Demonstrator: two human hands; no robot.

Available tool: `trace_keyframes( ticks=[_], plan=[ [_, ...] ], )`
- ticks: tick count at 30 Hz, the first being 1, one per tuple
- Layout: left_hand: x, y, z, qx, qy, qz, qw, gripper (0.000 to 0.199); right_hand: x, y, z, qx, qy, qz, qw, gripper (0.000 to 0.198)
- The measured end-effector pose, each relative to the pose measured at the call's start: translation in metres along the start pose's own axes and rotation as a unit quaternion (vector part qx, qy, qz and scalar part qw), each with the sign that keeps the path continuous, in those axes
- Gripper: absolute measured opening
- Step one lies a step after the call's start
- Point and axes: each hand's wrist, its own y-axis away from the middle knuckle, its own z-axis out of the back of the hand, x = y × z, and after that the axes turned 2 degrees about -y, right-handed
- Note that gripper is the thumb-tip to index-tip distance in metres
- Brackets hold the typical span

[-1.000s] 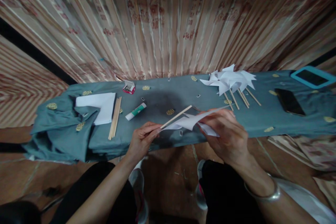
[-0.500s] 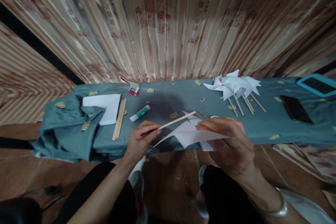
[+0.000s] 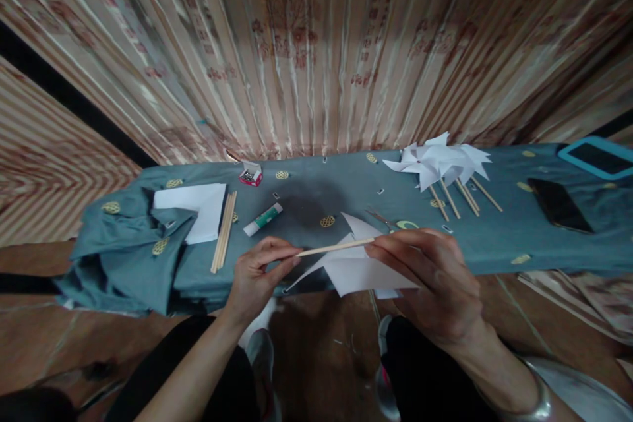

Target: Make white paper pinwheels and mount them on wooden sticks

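My left hand (image 3: 260,273) pinches one end of a thin wooden stick (image 3: 331,248) between thumb and fingers. The stick lies nearly level, and its far end reaches the fingertips of my right hand (image 3: 432,277). That hand is closed on a white paper pinwheel (image 3: 359,270), whose pointed blades spread below and behind the stick. Whether the right fingers also grip the stick's tip, I cannot tell. Just beyond the right hand, scissors (image 3: 393,221) with a light green handle lie on the cloth.
On the cloth-covered table (image 3: 316,178) are a glue stick (image 3: 263,219), a small red box (image 3: 250,175), spare wooden sticks (image 3: 224,232) and white paper (image 3: 205,221). Finished pinwheels (image 3: 440,161) lie at back right, near a phone (image 3: 558,204) and a blue-framed device (image 3: 598,157).
The stick's far end has come down and toward my right fingertips, so it is now more level. The pinwheel has dropped slightly, and more of the scissors shows.
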Motion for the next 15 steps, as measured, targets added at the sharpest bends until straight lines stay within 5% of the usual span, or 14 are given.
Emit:
trace_keyframes(
  ticks=[15],
  plan=[
    [0.0040, 0.0011, -0.0054, 0.039, 0.024, 0.077, 0.996, 0.010, 0.0020, -0.0048, -0.0019, -0.004, 0.054, -0.014, 0.998, 0.020]
  ],
)
